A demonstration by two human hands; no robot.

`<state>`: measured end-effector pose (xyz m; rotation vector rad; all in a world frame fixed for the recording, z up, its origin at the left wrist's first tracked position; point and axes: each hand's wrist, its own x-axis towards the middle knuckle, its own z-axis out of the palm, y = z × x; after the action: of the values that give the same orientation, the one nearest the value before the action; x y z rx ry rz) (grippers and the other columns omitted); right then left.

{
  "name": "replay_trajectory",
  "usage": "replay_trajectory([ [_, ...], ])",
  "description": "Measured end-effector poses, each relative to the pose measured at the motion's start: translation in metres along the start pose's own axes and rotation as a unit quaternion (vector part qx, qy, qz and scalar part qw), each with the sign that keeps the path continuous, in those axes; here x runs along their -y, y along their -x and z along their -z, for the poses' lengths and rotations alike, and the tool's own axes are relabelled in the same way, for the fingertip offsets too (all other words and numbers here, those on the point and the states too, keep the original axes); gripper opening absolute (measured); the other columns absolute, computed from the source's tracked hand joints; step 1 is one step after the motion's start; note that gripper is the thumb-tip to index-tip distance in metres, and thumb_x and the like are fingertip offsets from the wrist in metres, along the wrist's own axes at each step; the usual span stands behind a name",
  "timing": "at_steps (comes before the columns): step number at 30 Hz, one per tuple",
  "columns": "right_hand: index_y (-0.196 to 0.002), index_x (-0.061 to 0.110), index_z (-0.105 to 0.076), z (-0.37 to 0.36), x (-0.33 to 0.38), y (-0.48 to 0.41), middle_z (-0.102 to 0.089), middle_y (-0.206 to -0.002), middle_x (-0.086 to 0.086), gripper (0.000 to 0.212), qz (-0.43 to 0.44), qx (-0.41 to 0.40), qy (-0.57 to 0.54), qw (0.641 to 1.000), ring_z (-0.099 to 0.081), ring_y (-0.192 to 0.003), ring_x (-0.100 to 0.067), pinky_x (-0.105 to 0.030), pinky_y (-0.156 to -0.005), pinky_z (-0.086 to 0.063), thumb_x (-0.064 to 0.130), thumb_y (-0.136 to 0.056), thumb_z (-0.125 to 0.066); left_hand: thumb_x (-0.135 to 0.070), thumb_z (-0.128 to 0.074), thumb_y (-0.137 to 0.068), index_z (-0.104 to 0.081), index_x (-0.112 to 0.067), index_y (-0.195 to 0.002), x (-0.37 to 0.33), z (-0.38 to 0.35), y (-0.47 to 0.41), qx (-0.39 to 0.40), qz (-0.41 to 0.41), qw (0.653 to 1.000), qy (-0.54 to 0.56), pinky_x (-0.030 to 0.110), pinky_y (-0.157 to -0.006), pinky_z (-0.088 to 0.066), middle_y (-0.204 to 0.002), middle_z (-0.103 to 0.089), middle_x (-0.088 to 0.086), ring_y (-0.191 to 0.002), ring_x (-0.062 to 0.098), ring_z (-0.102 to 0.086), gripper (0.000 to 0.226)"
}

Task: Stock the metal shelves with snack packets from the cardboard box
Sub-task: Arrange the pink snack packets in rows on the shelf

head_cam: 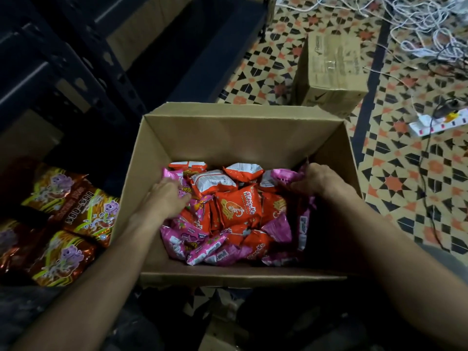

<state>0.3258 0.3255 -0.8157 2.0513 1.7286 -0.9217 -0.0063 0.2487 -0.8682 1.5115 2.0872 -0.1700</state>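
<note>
Right hand (321, 181) grips packet (286, 177) (beside box (334, 153) wall)

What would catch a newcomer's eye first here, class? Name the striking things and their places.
The open cardboard box at centre, heaped with orange and pink snack packets, stands out first, the left hand and right hand down among them. Brown packets lie at left; patterned floor tiles spread at right.
</note>
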Motion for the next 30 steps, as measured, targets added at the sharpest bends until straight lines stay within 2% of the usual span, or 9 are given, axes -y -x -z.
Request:
replay_trajectory([
  [2, -0.105, 0.011, -0.065, -0.011, 0.001, -0.004, -0.067, -0.105, -0.013, 0.057, -0.023, 0.022, -0.024, 0.999, -0.066, -0.090, -0.030, -0.031, -0.075, -0.050, 0.060, -0.078, -0.071, -0.042, -0.063, -0.092, -0.060, -0.006, -0.122, 0.002, 0.001, -0.004, -0.009, 0.016, 1.000, 0.015, 0.042, -0.109, -0.038, -0.137, -0.049, 0.016, -0.128, 0.033, -0.046, 0.047],
  [4, -0.110, 0.012, -0.065, -0.022, 0.005, -0.006, -0.067, -0.113, -0.013, 0.062, -0.044, 0.039, 0.004, 0.998, -0.065, -0.100, -0.031, -0.035, -0.087, -0.052, 0.063, -0.076, -0.071, -0.038, -0.065, -0.091, -0.059, -0.002, -0.120, 0.001, 0.004, -0.007, -0.017, 0.030, 0.999, 0.031, 0.041, -0.108, -0.039, -0.134, -0.050, 0.019, -0.126, 0.034, -0.047, 0.047],
  [6, -0.100, 0.014, -0.063, -0.030, 0.008, -0.007, -0.067, -0.114, -0.013, 0.051, -0.047, 0.020, 0.018, 0.999, -0.062, -0.109, -0.034, -0.039, -0.097, -0.047, 0.059, -0.078, -0.071, -0.036, -0.064, -0.093, -0.050, -0.002, -0.134, -0.002, 0.006, -0.007, -0.022, 0.044, 0.998, 0.043, 0.042, -0.109, -0.038, -0.142, -0.042, 0.018, -0.129, 0.035, -0.045, 0.055],
  [9, -0.097, 0.013, -0.062, -0.029, 0.014, 0.003, -0.068, -0.110, -0.014, 0.035, -0.015, -0.026, 0.010, 0.999, -0.064, -0.103, -0.035, -0.035, -0.080, -0.049, 0.041, -0.081, -0.074, -0.029, -0.059, -0.096, -0.039, -0.005, -0.144, -0.008, 0.004, -0.007, -0.059, 0.037, 0.997, 0.038, 0.044, -0.107, -0.038, -0.146, -0.033, 0.016, -0.131, 0.037, -0.043, 0.058],
  [13, -0.124, 0.001, -0.057, -0.012, 0.019, 0.025, -0.065, -0.113, -0.019, 0.058, 0.011, -0.059, -0.015, 0.998, -0.064, -0.103, -0.037, -0.035, -0.074, -0.048, 0.028, -0.078, -0.080, -0.017, -0.059, -0.095, -0.032, -0.004, -0.143, -0.013, 0.003, -0.008, -0.107, 0.024, 0.994, -0.001, 0.045, -0.102, -0.039, -0.142, -0.036, 0.017, -0.128, 0.037, -0.043, 0.056],
  [18, -0.101, 0.001, -0.070, 0.011, 0.020, 0.052, -0.061, -0.092, -0.012, 0.035, 0.097, -0.109, -0.046, 0.988, -0.065, -0.093, -0.032, -0.029, -0.067, -0.038, 0.021, -0.075, -0.082, -0.012, -0.063, -0.090, -0.024, -0.007, -0.147, -0.020, 0.000, -0.018, -0.082, 0.021, 0.991, -0.101, 0.044, -0.094, -0.044, -0.140, -0.042, 0.020, -0.126, 0.037, -0.042, 0.070],
  [23, -0.096, 0.008, -0.077, 0.005, 0.027, 0.060, -0.071, -0.086, -0.012, 0.023, 0.153, -0.114, -0.089, 0.978, -0.065, -0.079, -0.023, -0.030, -0.067, -0.046, 0.021, -0.077, -0.082, -0.010, -0.061, -0.089, -0.039, -0.002, -0.139, -0.024, -0.003, -0.010, -0.074, 0.026, 0.977, -0.196, 0.039, -0.100, -0.042, -0.134, -0.049, 0.020, -0.123, 0.035, -0.048, 0.055],
  [27, -0.090, 0.011, -0.078, 0.004, 0.035, 0.058, -0.067, -0.073, -0.006, 0.018, 0.185, -0.134, -0.107, 0.968, -0.060, -0.065, -0.014, -0.026, -0.054, -0.037, 0.022, -0.077, -0.082, -0.019, -0.066, -0.091, -0.062, -0.010, -0.117, -0.025, 0.014, 0.008, -0.023, 0.021, 0.978, -0.206, 0.039, -0.096, -0.045, -0.125, -0.061, 0.014, -0.117, 0.032, -0.057, 0.028],
  [30, -0.091, 0.011, -0.078, 0.002, 0.041, 0.057, -0.065, -0.070, -0.002, 0.019, 0.212, -0.140, -0.123, 0.959, -0.060, -0.063, -0.009, -0.019, -0.048, -0.035, 0.024, -0.078, -0.082, -0.028, -0.073, -0.085, -0.060, -0.019, -0.122, -0.021, 0.029, 0.024, -0.064, 0.010, 0.980, -0.187, 0.040, -0.101, -0.039, -0.129, -0.053, 0.011, -0.122, 0.031, -0.048, 0.040],
])
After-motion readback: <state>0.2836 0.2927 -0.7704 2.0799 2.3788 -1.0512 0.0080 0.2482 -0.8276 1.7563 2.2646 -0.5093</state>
